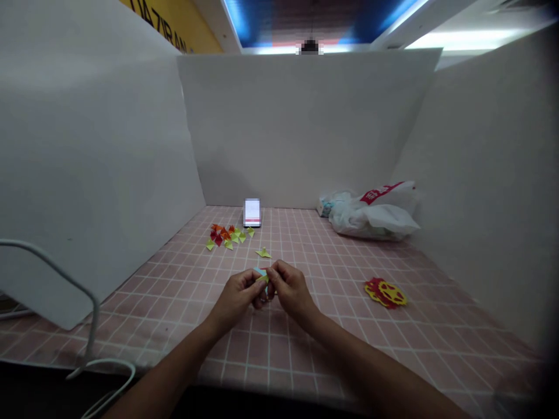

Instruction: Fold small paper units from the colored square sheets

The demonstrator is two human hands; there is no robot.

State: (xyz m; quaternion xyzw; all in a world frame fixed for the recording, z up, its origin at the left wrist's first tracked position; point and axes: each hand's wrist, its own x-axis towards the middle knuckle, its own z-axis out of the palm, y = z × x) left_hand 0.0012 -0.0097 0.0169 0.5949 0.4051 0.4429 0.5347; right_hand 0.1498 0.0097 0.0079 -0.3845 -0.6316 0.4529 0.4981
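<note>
Above the middle of the table, my left hand (239, 295) and my right hand (290, 287) meet fingertip to fingertip. Both are closed on a small piece of folded yellow paper (262, 278). Bits of light blue and red show behind it, and my fingers cover most of it. Just beyond my hands lies a single yellow-green folded paper piece (264, 253). Farther back on the left is a cluster of small folded paper pieces in orange and red (222, 233) and in yellow-green (238, 235).
A phone (252, 213) with a lit screen stands upright at the back. White plastic bags (373, 215) lie back right beside a small box (324, 207). Red and yellow cut-out discs (386, 293) rest on the right. White panels (301, 128) enclose the checked tabletop (314, 250). A pale cable (94, 317) hangs front left.
</note>
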